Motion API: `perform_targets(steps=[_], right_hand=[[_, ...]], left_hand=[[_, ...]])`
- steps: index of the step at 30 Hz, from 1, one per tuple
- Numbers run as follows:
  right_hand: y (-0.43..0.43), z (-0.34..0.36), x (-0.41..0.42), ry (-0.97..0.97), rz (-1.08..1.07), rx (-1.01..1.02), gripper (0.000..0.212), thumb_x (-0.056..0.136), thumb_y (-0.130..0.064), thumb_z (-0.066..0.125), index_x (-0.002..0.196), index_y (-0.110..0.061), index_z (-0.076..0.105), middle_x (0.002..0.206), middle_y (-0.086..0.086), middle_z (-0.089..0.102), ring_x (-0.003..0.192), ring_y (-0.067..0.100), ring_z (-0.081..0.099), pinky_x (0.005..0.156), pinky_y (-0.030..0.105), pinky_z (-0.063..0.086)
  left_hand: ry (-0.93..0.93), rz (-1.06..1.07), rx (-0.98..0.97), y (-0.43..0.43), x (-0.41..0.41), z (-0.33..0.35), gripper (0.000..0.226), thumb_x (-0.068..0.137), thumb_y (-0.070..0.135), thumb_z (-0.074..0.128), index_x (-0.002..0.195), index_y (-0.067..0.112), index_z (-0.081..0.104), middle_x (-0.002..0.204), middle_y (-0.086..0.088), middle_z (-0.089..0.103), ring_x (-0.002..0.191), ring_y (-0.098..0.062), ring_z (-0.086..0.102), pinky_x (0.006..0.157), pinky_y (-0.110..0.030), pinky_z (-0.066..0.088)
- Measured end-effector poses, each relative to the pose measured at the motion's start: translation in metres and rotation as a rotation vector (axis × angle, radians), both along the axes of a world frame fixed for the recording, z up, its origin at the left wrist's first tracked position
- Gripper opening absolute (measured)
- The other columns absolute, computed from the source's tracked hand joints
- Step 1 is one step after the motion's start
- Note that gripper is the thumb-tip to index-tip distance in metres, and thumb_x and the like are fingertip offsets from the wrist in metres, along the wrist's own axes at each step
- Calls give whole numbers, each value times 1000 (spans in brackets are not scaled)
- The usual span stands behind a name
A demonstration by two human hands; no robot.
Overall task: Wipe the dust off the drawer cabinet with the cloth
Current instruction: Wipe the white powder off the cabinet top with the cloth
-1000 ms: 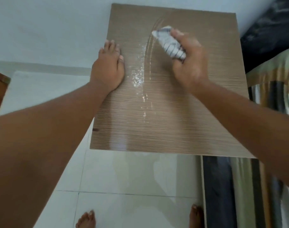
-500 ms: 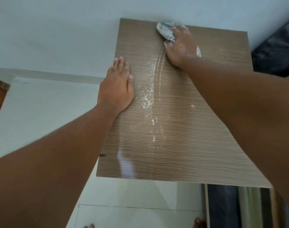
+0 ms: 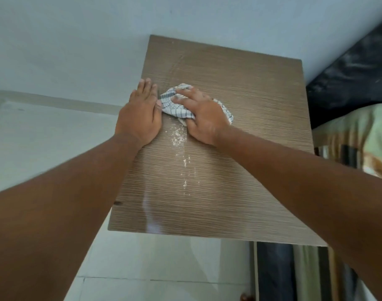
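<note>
The drawer cabinet's brown wood-grain top (image 3: 240, 148) fills the middle of the view. A trail of white dust (image 3: 181, 148) runs down its centre toward the front edge. My right hand (image 3: 203, 118) presses a bunched white cloth with dark checks (image 3: 175, 106) onto the top, at the upper end of the dust trail. My left hand (image 3: 140, 114) lies flat, fingers together, on the cabinet's left edge, its thumb side touching the cloth.
A pale wall (image 3: 99, 40) stands right behind the cabinet. White floor tiles (image 3: 153, 268) lie in front of and left of it. A bed with a dark pillow (image 3: 355, 68) and striped bedding (image 3: 355, 144) adjoins the cabinet's right side.
My right hand has pulled the cloth from the far edge of the top back toward me and leftward, up against my left hand. The left hand has stayed put.
</note>
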State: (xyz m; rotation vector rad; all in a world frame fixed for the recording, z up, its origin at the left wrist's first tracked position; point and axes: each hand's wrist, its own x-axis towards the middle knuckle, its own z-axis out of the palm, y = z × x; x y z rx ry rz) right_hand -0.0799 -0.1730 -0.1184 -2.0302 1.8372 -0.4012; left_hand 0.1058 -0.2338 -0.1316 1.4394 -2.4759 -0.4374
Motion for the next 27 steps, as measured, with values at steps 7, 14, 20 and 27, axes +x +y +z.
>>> perform_targets(steps=[7,14,20,27], right_hand=[[64,-9,28,-63,66,1,54,90,-16,65,143,-23,57,158,-3,43,152,25,30,124,46,24],[127,-11,49,-51,162,30,57,89,-13,66,144,-24,54,161,-2,39,153,28,26,124,50,22],[176,-11,68,-11,208,12,63,83,-16,67,144,-22,54,160,1,40,152,31,28,122,49,22],[219,-10,85,-31,282,29,68,75,-4,64,141,-20,58,158,1,44,150,31,33,122,48,27]], left_hand=[[8,24,25,11,2,8,52,107,24,27,155,5,31,166,-11,23,155,-23,15,124,-41,22],[11,51,37,14,6,8,54,106,26,25,155,5,32,165,-12,25,155,-24,18,124,-38,20],[86,50,73,22,11,9,52,107,22,27,154,0,32,164,-17,25,155,-28,16,125,-35,12],[123,59,106,37,19,12,52,107,20,27,154,-2,31,164,-20,24,155,-31,14,126,-37,11]])
